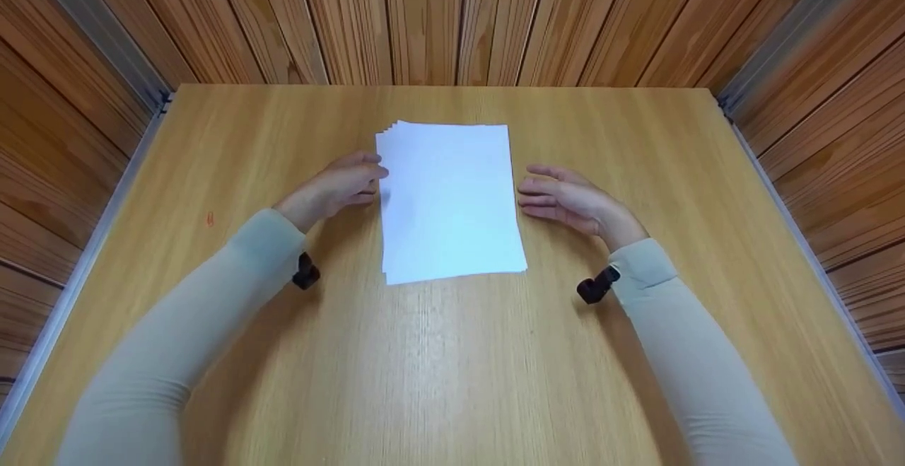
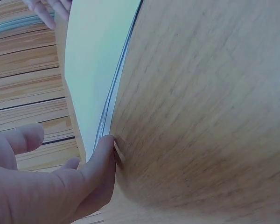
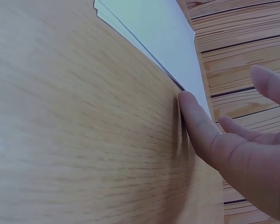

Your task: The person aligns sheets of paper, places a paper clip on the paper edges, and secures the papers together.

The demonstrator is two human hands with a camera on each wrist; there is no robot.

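Note:
A stack of white paper sheets (image 1: 449,197) lies on the table, its edges slightly fanned at the upper left and along the bottom. My left hand (image 1: 346,182) is at the stack's left side, with fingertips right at the sheet edges. Up close in the left wrist view, a fingertip (image 2: 106,142) meets the layered edges of the paper (image 2: 98,60). On the opposite side, my right hand (image 1: 565,197) has its fingers extended toward the right edge. The right wrist view has a fingertip (image 3: 187,100) at the border of the paper (image 3: 154,32).
A small red paper clip (image 1: 210,219) lies on the wooden table (image 1: 452,367) to the left. Wood-plank walls (image 1: 424,20) rise behind the table and at both sides. Small black devices (image 1: 597,286) are worn at both wrists.

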